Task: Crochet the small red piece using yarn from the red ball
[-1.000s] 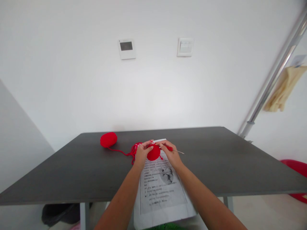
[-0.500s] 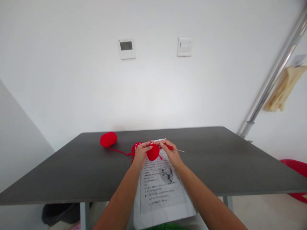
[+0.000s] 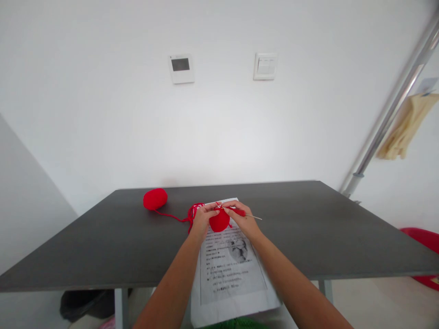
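My left hand point(image 3: 203, 219) pinches the upper left edge of a small round red crochet piece point(image 3: 219, 221). From the right, my right hand point(image 3: 244, 219) grips a crochet hook with a red handle point(image 3: 237, 211), its thin metal end pointing out to the right. The hook's working tip lies at the top of the piece, too small to make out. Loose red yarn point(image 3: 192, 214) is bunched beside my left hand, and a strand runs left to a red yarn ball point(image 3: 155, 199).
Beneath my hands a printed paper sheet point(image 3: 236, 292) lies over the front edge of the dark table point(image 3: 308, 228). Behind stands a white wall with a thermostat point(image 3: 181, 68) and a light switch point(image 3: 265, 66). A red basin point(image 3: 420, 246) is at the far right.
My right hand and the hook have shifted slightly left, toward my left hand. The crochet piece sits a little lower. The yarn ball has stayed in place.
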### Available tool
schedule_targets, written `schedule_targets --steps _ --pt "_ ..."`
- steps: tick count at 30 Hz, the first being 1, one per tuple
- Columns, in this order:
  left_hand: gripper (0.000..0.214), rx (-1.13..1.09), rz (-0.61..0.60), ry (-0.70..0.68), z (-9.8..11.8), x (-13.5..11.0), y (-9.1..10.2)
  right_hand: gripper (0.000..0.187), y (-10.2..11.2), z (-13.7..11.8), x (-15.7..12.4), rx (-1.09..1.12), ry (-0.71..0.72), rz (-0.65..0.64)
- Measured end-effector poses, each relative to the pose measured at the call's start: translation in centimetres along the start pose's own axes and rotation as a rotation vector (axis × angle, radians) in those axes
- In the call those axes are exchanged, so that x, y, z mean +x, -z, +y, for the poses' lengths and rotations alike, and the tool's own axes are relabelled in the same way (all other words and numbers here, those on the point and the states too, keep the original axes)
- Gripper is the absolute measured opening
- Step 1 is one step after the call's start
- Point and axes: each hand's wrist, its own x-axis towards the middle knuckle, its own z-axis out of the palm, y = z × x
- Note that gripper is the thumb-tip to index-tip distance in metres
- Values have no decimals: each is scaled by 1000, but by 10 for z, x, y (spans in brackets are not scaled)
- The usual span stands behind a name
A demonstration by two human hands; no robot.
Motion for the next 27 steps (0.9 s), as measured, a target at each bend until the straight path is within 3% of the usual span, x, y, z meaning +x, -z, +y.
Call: schedule_targets --steps 12,27 --pt "35 26 74 9 -1 0 1 14 0 -3 0 -52 -25 24" --pt "34 49 76 4 -1 1 1 14 5 0 3 76 -75 -12"
